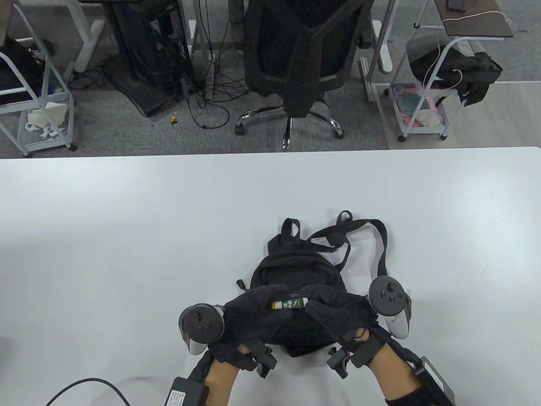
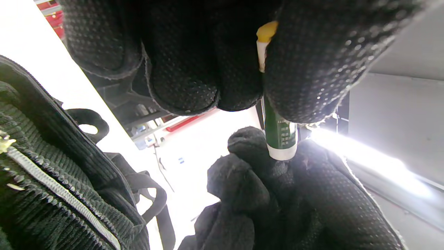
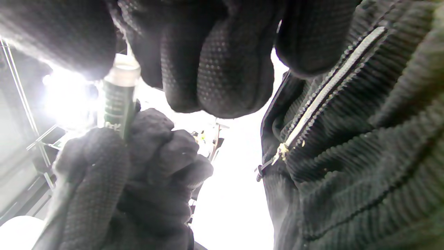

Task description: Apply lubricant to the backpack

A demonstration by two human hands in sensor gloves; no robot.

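While both hands grip the lubricant tube (image 1: 289,303) lengthwise, left hand (image 1: 249,317) and right hand (image 1: 338,315) hover directly over the backpack (image 1: 291,270).

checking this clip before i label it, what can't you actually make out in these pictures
- Lubricant tube, table view: both ends covered by the left hand and right hand; label print too small to read.
- Tube tip, left wrist view: only a yellow bit shows between fingers; capped or open, unclear.
- Backpack, table view: near half hidden under the hands, zipper unseen.
- Zipper, right wrist view: both ends cut off.
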